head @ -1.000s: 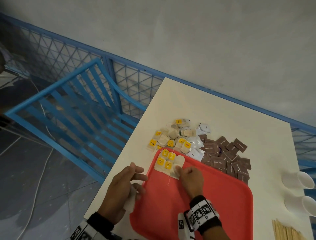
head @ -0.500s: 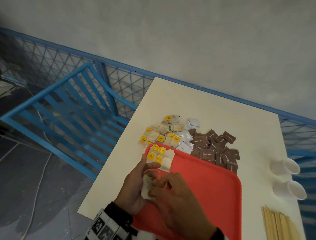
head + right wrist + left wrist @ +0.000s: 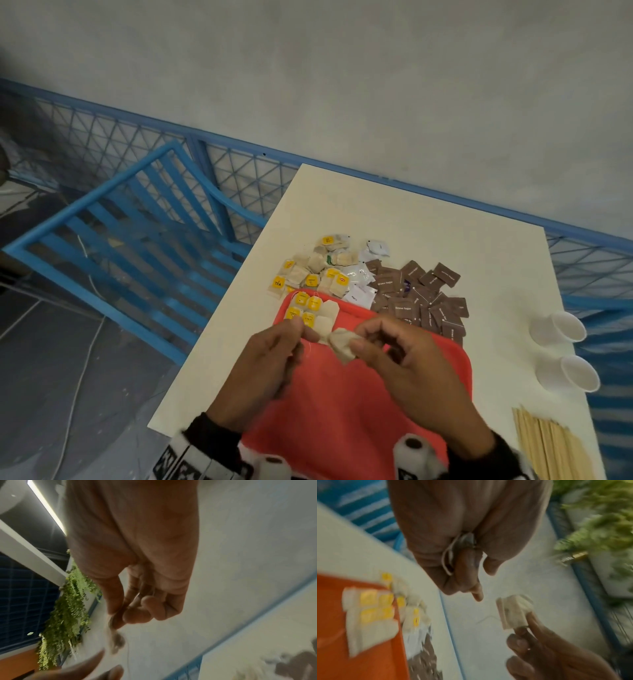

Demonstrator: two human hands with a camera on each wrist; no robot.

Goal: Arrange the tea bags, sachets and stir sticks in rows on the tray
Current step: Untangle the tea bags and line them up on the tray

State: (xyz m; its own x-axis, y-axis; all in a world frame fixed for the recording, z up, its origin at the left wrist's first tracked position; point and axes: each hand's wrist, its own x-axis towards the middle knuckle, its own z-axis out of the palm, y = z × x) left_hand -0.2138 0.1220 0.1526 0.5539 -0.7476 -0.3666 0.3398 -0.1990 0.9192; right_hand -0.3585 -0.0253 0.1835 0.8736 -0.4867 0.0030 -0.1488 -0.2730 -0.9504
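Observation:
A red tray (image 3: pixel 342 411) lies at the near edge of the white table (image 3: pixel 411 219). Several yellow-tagged tea bags (image 3: pixel 313 310) sit in a block at its far left corner. Just above the tray my right hand (image 3: pixel 359 342) pinches a loose beige tea bag (image 3: pixel 342 344) by one end; the left wrist view shows the same tea bag (image 3: pixel 513 614). My left hand (image 3: pixel 296 337) is beside it, fingers curled round the bag's thin white string (image 3: pixel 447 561). More tea bags (image 3: pixel 315 270), white sachets (image 3: pixel 359 284) and brown sachets (image 3: pixel 421 298) lie heaped beyond the tray. Wooden stir sticks (image 3: pixel 548 445) lie at near right.
Two white paper cups (image 3: pixel 556 327) lie on their sides at the table's right edge. A blue slatted frame (image 3: pixel 137 233) and blue mesh fence stand left of and behind the table. The wrist views are blurred by motion.
My right hand left the row on the tray, came to the left hand and took the tea bag it held. Both hands now hold it over the tray, the left keeping the string.

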